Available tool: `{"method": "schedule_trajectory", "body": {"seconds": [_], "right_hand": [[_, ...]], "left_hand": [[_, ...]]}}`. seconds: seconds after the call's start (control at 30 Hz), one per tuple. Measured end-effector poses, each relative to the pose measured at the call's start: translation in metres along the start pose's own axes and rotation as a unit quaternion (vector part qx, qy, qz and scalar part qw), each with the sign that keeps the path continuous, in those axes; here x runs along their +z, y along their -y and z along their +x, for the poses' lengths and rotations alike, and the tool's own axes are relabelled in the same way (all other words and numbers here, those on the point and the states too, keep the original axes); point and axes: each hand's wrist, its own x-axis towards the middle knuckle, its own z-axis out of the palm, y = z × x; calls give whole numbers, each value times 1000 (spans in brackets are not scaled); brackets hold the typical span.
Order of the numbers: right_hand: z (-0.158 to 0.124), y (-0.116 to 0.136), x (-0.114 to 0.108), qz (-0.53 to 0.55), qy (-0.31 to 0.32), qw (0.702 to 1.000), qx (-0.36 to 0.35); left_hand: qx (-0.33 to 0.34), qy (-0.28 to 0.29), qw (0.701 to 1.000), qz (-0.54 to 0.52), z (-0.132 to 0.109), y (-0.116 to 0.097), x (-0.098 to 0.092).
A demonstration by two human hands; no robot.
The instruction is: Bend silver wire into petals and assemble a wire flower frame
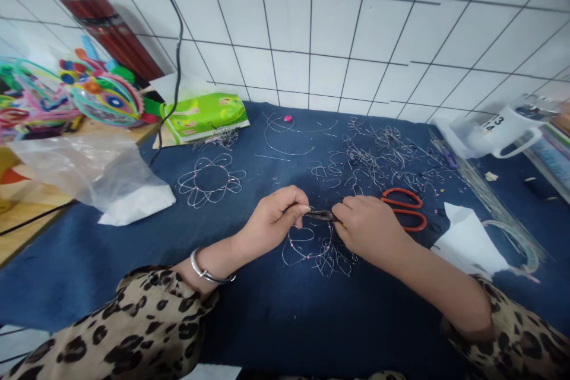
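Note:
Over the middle of the blue cloth, my left hand (280,217) pinches the thin wire of a looped wire flower (308,256) with small pink beads. My right hand (369,222) is closed around a pair of pliers (321,214), whose dark jaws point left and reach the fingertips of my left hand. Whether the jaws bite the wire is too small to tell. The flower hangs or rests just below both hands, its right side a tangle of small loops. Left of my hands lies another wire flower (212,180), with wide petals around a ring.
Orange-handled scissors (407,219) lie beyond my right hand, near tangled wire pieces (378,151). Straight wires (499,202) and a white mug (507,130) are at right. A green tissue pack (205,117), a plastic bag (93,175) and a red thermos (111,32) stand left.

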Motion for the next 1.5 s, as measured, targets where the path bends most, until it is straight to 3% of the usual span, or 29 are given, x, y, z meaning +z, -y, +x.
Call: {"method": "schedule_trajectory", "body": {"seconds": [1.2,1.5], "right_hand": [[1,-5,-1,50,10,999,3],[3,-7,-1,47,1,999,1]], "left_hand": [[12,44,995,-93,2,3,-4],[53,6,998,-29,5,1,-6]]}}
